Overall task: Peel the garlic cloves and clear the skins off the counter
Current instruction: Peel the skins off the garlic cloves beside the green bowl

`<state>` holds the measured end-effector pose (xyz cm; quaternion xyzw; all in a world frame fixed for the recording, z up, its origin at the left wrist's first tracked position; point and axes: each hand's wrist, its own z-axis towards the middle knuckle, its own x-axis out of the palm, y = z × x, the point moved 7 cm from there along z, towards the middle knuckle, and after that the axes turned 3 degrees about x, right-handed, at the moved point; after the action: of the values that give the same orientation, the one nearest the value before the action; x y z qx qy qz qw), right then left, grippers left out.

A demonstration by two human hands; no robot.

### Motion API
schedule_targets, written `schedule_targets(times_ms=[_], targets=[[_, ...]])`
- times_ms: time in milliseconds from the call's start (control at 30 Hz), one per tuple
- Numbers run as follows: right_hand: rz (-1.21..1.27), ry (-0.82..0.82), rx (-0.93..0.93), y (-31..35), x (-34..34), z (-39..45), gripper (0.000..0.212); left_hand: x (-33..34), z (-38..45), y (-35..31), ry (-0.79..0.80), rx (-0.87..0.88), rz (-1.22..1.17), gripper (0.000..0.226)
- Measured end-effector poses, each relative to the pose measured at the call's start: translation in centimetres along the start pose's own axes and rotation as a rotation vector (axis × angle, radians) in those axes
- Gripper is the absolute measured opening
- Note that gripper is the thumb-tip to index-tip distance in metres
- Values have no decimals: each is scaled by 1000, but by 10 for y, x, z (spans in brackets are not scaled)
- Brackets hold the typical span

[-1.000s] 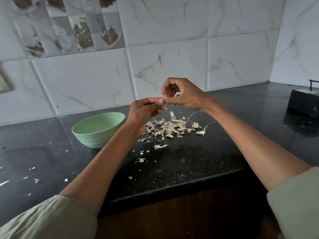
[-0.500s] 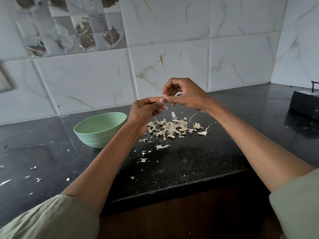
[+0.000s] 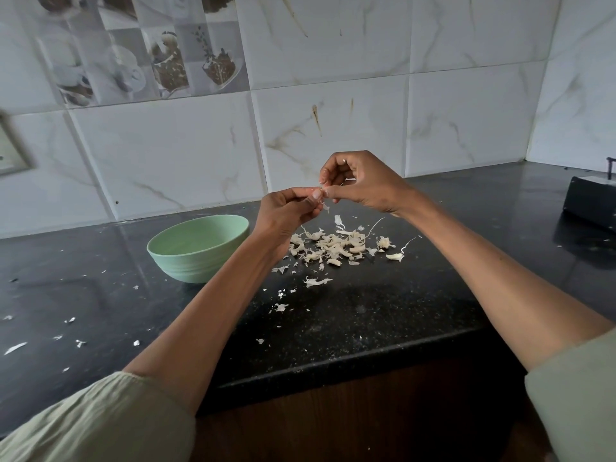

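Both hands meet in the air above the black counter. My left hand grips a small garlic clove, mostly hidden by the fingers. My right hand pinches the clove's papery skin at its tip, and a thin strip of skin hangs below the fingertips. Under the hands lies a heap of pale garlic skins. A mint-green bowl stands left of the heap, just beside my left forearm.
Small skin flakes are scattered over the counter's left part and toward its front edge. A dark box-like object sits at the far right. Tiled wall stands close behind the counter.
The hands have stayed together over the heap, with only a slight shift of the fingers. The skin strip hangs a little lower.
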<state>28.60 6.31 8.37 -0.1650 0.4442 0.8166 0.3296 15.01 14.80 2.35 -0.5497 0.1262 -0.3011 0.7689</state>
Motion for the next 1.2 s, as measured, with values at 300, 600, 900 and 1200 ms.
schedule_targets(times_ms=[300, 600, 900, 1200], targets=[[-17, -67, -51, 7, 4, 1, 14, 2, -1, 2, -79, -17, -137, 5], [-54, -63, -96, 13, 6, 2, 19, 2, 0, 10, -156, -136, -360, 16], [8, 29, -46, 11, 1, 0, 27, -8, 3, 3, -158, -135, -315, 18], [-190, -130, -124, 17, -6, -2, 20, -9, 0, -3, -156, -65, -135, 14]])
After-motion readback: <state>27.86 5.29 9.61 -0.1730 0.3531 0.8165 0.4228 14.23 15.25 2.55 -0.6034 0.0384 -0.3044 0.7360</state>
